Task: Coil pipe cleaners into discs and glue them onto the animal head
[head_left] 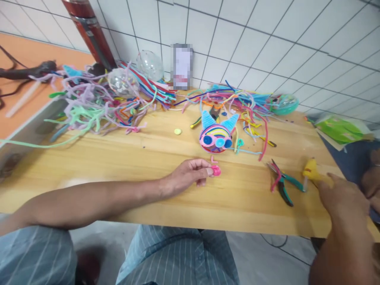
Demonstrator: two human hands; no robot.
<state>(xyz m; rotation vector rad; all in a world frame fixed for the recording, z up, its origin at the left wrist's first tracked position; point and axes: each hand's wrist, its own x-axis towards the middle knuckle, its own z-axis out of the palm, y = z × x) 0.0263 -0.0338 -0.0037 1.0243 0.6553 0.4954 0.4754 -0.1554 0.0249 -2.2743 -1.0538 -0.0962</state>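
Note:
Between the thumb and fingers of my left hand (192, 173) is a small bright pink disc (216, 170), held just above the table. At the right, my right hand (342, 194) is closed around the handle of a yellow glue gun (311, 169), its nozzle tilted down; some fingers are hidden. Beyond my left hand sits a striped round figure (216, 136) with light blue pointed ears and blue round discs on a pink band. A short pink piece (213, 159) lies between it and my left hand. Green-handled pliers (284, 182) rest near the glue gun, with a pink pipe cleaner across their jaws.
Tangled pipe cleaners (86, 107) heap at the left, with more bundles (237, 97) along the tiled wall. A phone (182, 67) leans there. A yellow-green disc (177, 131) lies mid-table. A red flask (90, 33) stands back left; a green packet (338, 130) is at right.

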